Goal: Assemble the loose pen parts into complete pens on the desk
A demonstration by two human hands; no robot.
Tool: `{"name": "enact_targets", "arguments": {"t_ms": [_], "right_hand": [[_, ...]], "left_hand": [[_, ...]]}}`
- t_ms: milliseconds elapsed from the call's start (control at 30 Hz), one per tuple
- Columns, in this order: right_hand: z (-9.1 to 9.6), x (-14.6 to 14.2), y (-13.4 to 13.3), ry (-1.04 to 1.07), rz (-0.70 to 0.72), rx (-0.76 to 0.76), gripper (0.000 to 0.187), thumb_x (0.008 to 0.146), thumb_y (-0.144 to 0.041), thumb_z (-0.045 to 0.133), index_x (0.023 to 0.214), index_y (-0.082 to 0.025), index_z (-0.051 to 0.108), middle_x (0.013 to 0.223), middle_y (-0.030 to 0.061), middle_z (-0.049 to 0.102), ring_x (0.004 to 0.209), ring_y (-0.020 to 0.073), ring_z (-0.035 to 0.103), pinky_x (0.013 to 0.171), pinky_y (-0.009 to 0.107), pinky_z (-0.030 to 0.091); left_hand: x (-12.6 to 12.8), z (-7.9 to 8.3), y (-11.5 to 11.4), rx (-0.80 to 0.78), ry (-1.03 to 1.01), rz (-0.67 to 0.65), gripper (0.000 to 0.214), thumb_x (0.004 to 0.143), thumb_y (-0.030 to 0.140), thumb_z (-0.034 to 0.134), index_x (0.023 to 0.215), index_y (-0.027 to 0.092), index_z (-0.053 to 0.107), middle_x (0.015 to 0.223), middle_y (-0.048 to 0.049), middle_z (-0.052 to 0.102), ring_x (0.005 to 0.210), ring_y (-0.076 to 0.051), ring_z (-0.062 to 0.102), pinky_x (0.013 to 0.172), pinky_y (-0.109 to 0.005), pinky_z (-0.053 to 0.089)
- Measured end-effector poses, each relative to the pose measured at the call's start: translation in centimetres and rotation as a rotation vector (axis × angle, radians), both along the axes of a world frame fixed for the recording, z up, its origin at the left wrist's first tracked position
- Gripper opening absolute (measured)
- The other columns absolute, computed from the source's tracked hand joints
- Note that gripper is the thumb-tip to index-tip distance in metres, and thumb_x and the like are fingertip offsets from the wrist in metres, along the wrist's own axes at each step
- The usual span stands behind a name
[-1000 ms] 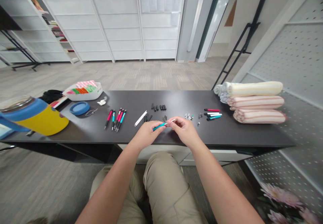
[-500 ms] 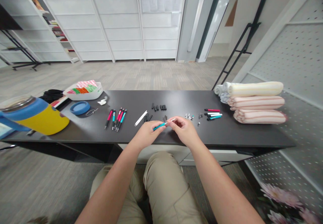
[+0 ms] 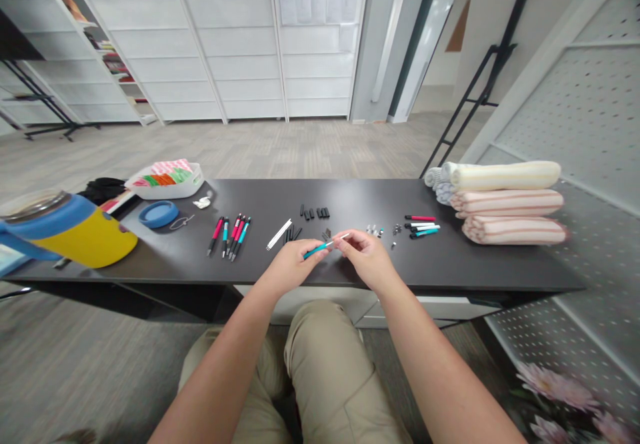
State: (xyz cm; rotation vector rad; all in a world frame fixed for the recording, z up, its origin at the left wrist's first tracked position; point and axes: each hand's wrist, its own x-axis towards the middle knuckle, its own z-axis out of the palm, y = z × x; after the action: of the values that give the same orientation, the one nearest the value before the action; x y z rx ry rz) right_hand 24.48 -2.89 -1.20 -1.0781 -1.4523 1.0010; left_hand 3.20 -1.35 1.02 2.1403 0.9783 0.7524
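Observation:
My left hand (image 3: 289,264) is closed around a turquoise pen barrel (image 3: 315,251), held tilted just above the front part of the desk. A thin white refill (image 3: 342,238) sticks out of the barrel's right end. Thumb and fingers of my right hand (image 3: 369,256) pinch at that refill; the exact contact is partly hidden by the fingers. Behind my hands lie small dark pieces (image 3: 327,234), maybe springs. White refills (image 3: 279,234) and black tubes (image 3: 293,233) rest to the left, short black grips (image 3: 315,213) farther back. Small silver parts (image 3: 373,231) are right of my right hand.
Several assembled pens (image 3: 240,237) lie left on the dark desk (image 3: 260,197). Coloured barrels (image 3: 424,229) are at right, near rolled towels (image 3: 510,204). A yellow-and-blue jug (image 3: 85,234), a blue lid (image 3: 159,214) and a white basket (image 3: 187,187) stand at far left.
My right fingers have shifted very slightly along the refill, and more of its white length shows. My left hand and the barrel stay almost in place.

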Motion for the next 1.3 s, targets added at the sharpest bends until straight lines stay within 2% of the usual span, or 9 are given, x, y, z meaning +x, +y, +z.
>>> {"name": "enact_targets", "arguments": {"t_ms": [200, 467, 667, 900, 1000, 1133, 1300], "right_hand": [[0.44, -0.23, -0.17, -0.057, 0.018, 0.030, 0.025, 0.095, -0.047, 0.069, 0.097, -0.022, 0.076, 0.088, 0.0031, 0.078, 0.080, 0.0190, 0.067, 0.074, 0.030, 0.048], [0.25, -0.26, -0.21, -0.109, -0.055, 0.042, 0.030, 0.095, -0.051, 0.067, 0.096, -0.023, 0.076, 0.087, 0.0038, 0.077, 0.073, 0.0191, 0.063, 0.067, 0.030, 0.046], [0.47, -0.36, -0.21, -0.111, -0.003, 0.037, 0.029, 0.098, -0.049, 0.064, 0.095, -0.023, 0.076, 0.087, 0.0028, 0.076, 0.074, 0.0180, 0.063, 0.068, 0.029, 0.045], [0.16, -0.28, -0.06, -0.091, 0.033, -0.010, 0.031, 0.094, -0.052, 0.069, 0.097, -0.022, 0.076, 0.085, 0.0033, 0.075, 0.072, 0.0174, 0.061, 0.066, 0.029, 0.046], [0.27, -0.14, -0.01, -0.053, 0.061, -0.019, 0.033, 0.094, -0.054, 0.069, 0.096, -0.022, 0.075, 0.085, 0.0027, 0.074, 0.070, 0.0161, 0.059, 0.066, 0.029, 0.046], [0.32, 0.05, 0.07, 0.005, 0.028, -0.032, 0.036, 0.094, -0.057, 0.067, 0.091, -0.022, 0.072, 0.084, 0.0020, 0.072, 0.066, 0.0147, 0.055, 0.064, 0.028, 0.045], [0.47, -0.03, 0.00, -0.042, 0.051, -0.028, 0.035, 0.093, -0.056, 0.068, 0.095, -0.022, 0.074, 0.082, 0.0017, 0.073, 0.066, 0.0149, 0.055, 0.063, 0.028, 0.045]], "left_hand": [[0.01, -0.20, 0.02, 0.005, -0.013, -0.008, 0.036, 0.106, 0.045, 0.051, 0.105, 0.020, 0.076, 0.101, -0.0031, 0.078, 0.093, -0.019, 0.068, 0.083, -0.028, 0.047], [0.06, -0.23, 0.04, 0.013, 0.007, -0.007, 0.036, 0.106, 0.044, 0.051, 0.105, 0.020, 0.077, 0.097, -0.0031, 0.077, 0.088, -0.019, 0.067, 0.081, -0.028, 0.047], [0.05, -0.28, 0.05, 0.022, 0.001, -0.014, 0.037, 0.106, 0.045, 0.050, 0.106, 0.020, 0.077, 0.101, -0.0038, 0.078, 0.094, -0.020, 0.068, 0.083, -0.028, 0.048], [0.03, -0.31, 0.06, 0.024, -0.006, 0.002, 0.031, 0.105, 0.041, 0.051, 0.106, 0.021, 0.076, 0.107, -0.0038, 0.079, 0.098, -0.021, 0.069, 0.088, -0.029, 0.049], [0.08, -0.20, 0.02, 0.016, -0.004, -0.003, 0.033, 0.105, 0.042, 0.051, 0.105, 0.021, 0.076, 0.103, -0.0032, 0.078, 0.094, -0.020, 0.069, 0.085, -0.028, 0.048], [0.11, 0.01, -0.07, 0.000, 0.011, -0.004, 0.038, 0.106, 0.045, 0.049, 0.103, 0.020, 0.077, 0.094, -0.0027, 0.077, 0.087, -0.019, 0.066, 0.080, -0.027, 0.047], [0.08, 0.01, -0.04, 0.006, 0.007, -0.007, 0.037, 0.106, 0.045, 0.050, 0.099, 0.020, 0.076, 0.092, -0.0021, 0.076, 0.085, -0.018, 0.066, 0.077, -0.026, 0.046]]}}
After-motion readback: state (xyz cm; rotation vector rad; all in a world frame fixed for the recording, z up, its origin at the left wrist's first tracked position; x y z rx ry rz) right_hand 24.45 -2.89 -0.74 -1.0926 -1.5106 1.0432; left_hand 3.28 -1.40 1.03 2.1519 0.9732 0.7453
